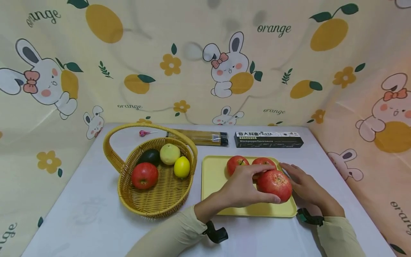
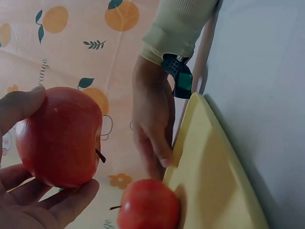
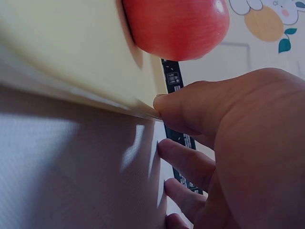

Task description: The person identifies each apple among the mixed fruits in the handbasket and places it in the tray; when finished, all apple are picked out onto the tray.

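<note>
My left hand point(image 1: 240, 187) grips a red apple point(image 1: 275, 185) between thumb and fingers, over the right part of a yellow tray point(image 1: 212, 182). In the left wrist view this apple point(image 2: 62, 138) is up off the tray, its stem pointing right. Two more red apples, one point(image 1: 237, 164) at the back middle and one point(image 1: 264, 162) partly behind my left hand, sit on the tray. At the tray's right edge is my right hand point(image 1: 309, 189). The right wrist view has its thumb point(image 3: 183, 107) at the tray rim, the other fingers extended lower, beside the tray.
Left of the tray stands a wicker basket point(image 1: 160, 200) with a tall handle, holding a red apple point(image 1: 145, 175), a yellow lemon point(image 1: 182, 167), a pale round fruit point(image 1: 170, 154) and a dark avocado-like fruit point(image 1: 149, 156). Behind lie a pasta box point(image 1: 269, 140), a noodle pack point(image 1: 202, 137) and a lollipop point(image 1: 142, 133).
</note>
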The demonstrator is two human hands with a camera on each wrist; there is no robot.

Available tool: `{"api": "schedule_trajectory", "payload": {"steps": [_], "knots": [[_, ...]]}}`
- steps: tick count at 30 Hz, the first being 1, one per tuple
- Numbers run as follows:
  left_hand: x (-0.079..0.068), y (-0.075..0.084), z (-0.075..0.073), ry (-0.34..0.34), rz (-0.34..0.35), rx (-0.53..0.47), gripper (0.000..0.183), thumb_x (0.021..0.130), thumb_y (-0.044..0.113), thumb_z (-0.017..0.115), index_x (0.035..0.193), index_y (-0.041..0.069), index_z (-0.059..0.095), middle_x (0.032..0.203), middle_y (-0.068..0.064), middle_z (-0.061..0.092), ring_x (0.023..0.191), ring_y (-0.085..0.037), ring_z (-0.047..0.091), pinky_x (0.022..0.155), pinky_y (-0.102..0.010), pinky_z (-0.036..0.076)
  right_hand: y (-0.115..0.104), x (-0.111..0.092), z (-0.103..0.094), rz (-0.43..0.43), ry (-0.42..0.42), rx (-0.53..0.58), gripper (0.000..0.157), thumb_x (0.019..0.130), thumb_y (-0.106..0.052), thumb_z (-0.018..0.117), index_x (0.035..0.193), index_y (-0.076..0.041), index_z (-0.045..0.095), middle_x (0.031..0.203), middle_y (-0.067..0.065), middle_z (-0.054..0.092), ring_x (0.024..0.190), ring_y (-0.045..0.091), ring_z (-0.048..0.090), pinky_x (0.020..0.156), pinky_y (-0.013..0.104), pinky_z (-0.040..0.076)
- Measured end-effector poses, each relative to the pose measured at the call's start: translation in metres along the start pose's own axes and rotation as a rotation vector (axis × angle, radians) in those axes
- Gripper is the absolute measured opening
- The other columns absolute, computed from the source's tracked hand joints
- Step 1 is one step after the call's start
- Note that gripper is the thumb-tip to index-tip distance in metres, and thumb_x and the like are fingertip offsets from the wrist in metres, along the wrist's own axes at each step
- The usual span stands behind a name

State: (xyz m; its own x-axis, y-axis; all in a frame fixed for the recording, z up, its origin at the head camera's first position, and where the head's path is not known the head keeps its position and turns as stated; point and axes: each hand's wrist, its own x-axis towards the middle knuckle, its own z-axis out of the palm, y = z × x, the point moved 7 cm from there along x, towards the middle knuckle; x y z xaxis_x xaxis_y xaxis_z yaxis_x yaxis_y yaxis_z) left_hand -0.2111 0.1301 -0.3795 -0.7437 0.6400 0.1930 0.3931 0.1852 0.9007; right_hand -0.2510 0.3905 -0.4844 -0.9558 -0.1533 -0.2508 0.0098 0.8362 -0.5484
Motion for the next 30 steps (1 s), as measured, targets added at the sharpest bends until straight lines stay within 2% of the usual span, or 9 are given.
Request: {"api": "schedule_trajectory", "payload": {"steps": [4, 9, 19, 26, 30], "knots": [[0.008, -0.009, 0.009, -0.009, -0.039, 0.019, 0.076, 0.085, 0.033, 0.096, 0.153, 0.019, 0.064, 0.137, 0.005, 0.071, 0.108, 0.003, 0.063, 0.085, -0.012, 0.058, -0.002, 0.002, 0.001, -0.007, -0.004, 0.023, 0.088, 0.104, -0.051, 0.070, 0.175, -0.020, 0.029, 0.175, 0.036, 0.023, 0.158, 0.067, 0.015, 0.104, 0.093, 0.032], [0.011, -0.021, 0.015, -0.016, -0.088, 0.074, 0.077, 0.085, 0.036, 0.096, 0.153, 0.023, 0.064, 0.138, 0.009, 0.071, 0.121, 0.002, 0.059, 0.089, -0.013, 0.057, -0.005, 0.003, 0.001, -0.025, 0.006, 0.011, 0.081, 0.108, -0.050, 0.064, 0.174, -0.019, 0.030, 0.175, 0.034, 0.026, 0.160, 0.065, 0.014, 0.106, 0.092, 0.030], [0.014, -0.048, 0.027, -0.035, -0.193, 0.158, 0.079, 0.082, 0.039, 0.097, 0.153, 0.027, 0.065, 0.134, 0.012, 0.070, 0.123, -0.002, 0.055, 0.091, -0.018, 0.057, -0.004, 0.000, -0.001, -0.039, 0.019, -0.032, 0.076, 0.110, -0.043, 0.062, 0.174, -0.016, 0.031, 0.173, 0.035, 0.029, 0.158, 0.067, 0.017, 0.108, 0.091, 0.029], [0.012, -0.061, 0.042, -0.049, -0.243, 0.142, 0.074, 0.084, 0.038, 0.097, 0.150, 0.027, 0.065, 0.136, 0.014, 0.069, 0.125, -0.002, 0.055, 0.094, -0.020, 0.058, -0.004, -0.001, -0.002, -0.056, 0.025, -0.032, 0.075, 0.110, -0.042, 0.063, 0.173, -0.015, 0.032, 0.173, 0.035, 0.030, 0.157, 0.067, 0.019, 0.108, 0.091, 0.030], [0.010, -0.062, 0.047, -0.059, -0.232, 0.209, 0.076, 0.083, 0.042, 0.096, 0.150, 0.028, 0.064, 0.138, 0.014, 0.069, 0.125, -0.005, 0.053, 0.094, -0.021, 0.057, -0.004, -0.001, -0.002, -0.058, 0.019, -0.019, 0.076, 0.110, -0.042, 0.064, 0.174, -0.016, 0.031, 0.173, 0.035, 0.029, 0.157, 0.068, 0.019, 0.107, 0.090, 0.032]]}}
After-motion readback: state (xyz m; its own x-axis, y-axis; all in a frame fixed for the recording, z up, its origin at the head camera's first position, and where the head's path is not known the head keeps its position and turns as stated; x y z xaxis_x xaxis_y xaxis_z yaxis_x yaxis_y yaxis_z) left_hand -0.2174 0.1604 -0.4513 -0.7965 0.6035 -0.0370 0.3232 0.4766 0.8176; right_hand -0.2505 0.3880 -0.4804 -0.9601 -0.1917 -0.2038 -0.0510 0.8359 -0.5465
